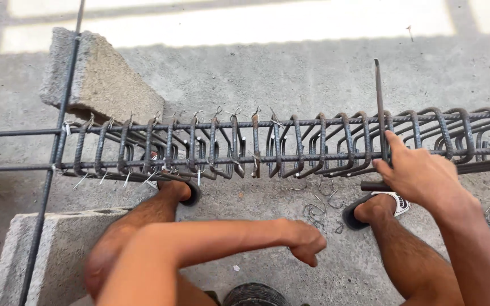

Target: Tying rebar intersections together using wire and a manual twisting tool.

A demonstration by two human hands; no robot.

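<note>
- The right hand had its fingers curled down over the lower bar of the rebar cage, gripping it among the stirrups, beside an upright hooked tool.
- The left hand hung in a loose fist, fingers folded together, touching nothing, above the concrete floor.
- Loose tie wires lay on the floor just beyond those knuckles.
- The cage ran across in front of the person, its left end beside two concrete blocks.
- Both sandalled feet sat just under the cage.
</note>
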